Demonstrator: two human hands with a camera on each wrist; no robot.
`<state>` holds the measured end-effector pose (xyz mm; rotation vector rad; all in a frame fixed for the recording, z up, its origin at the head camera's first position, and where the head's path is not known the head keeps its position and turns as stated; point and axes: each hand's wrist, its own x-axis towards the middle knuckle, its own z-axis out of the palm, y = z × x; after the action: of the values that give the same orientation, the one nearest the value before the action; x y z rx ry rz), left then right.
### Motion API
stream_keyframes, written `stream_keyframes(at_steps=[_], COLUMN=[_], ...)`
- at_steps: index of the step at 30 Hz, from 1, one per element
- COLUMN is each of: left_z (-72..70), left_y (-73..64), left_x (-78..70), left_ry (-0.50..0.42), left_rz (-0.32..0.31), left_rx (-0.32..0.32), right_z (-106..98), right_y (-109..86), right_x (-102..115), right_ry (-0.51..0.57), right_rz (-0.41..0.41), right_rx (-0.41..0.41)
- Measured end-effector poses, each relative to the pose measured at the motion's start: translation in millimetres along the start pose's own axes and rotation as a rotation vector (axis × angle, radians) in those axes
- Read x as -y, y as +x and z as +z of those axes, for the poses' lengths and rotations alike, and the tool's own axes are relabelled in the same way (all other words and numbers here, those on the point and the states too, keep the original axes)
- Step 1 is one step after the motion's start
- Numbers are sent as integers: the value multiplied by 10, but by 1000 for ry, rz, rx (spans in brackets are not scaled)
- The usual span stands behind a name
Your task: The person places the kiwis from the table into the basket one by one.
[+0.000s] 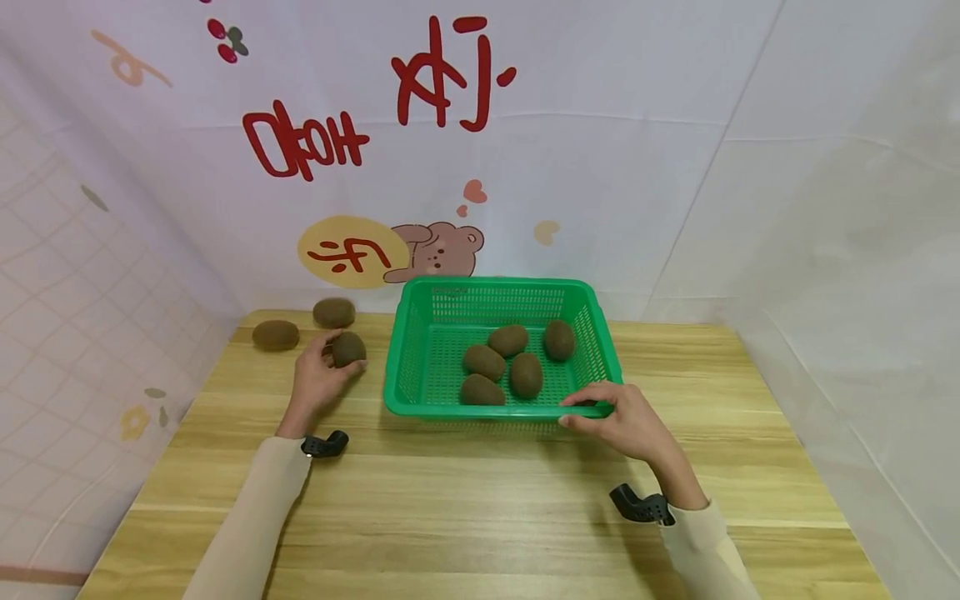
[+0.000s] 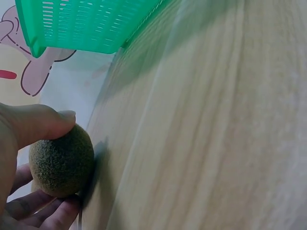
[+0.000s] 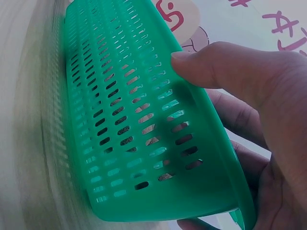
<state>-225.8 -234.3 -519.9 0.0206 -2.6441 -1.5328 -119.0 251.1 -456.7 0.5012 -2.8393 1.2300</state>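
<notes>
My left hand [image 1: 318, 375] holds a brown fuzzy kiwi [image 1: 348, 350] between thumb and fingers, left of the green basket [image 1: 401, 367]. In the left wrist view the thumb lies on top of this kiwi [image 2: 62, 163] and the fingertips reach under its far side, close over the wooden table. My right hand [image 1: 626, 421] grips the basket's near rim at the right corner, thumb outside and fingers over the inside. The right wrist view shows the thumb on the rim above the slotted wall [image 3: 139, 115]. Several kiwis [image 1: 527, 375] lie inside the basket.
Two more kiwis, one [image 1: 275, 335] at the left and another [image 1: 334, 312] near the back edge, lie on the wooden table [image 1: 465, 517]. A printed white curtain [image 1: 600, 192] hangs behind the table and along both sides. Each wrist wears a black camera mount [image 1: 637, 504].
</notes>
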Motion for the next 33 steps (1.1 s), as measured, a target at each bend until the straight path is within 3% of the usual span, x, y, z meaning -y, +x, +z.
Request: stream_keyframes(at_steps=[11,33], left_z=[-32,-93], left_y=[-25,-141], left_x=[-67,-403], left_ry=[-4,-37], left_rz=[3,146], left_rx=[-8,-41], right_z=[41,3], right_y=[-30,-8], right_x=[-8,5], right_ry=[8,15], right_rz=[26,9], right_rx=[0,7])
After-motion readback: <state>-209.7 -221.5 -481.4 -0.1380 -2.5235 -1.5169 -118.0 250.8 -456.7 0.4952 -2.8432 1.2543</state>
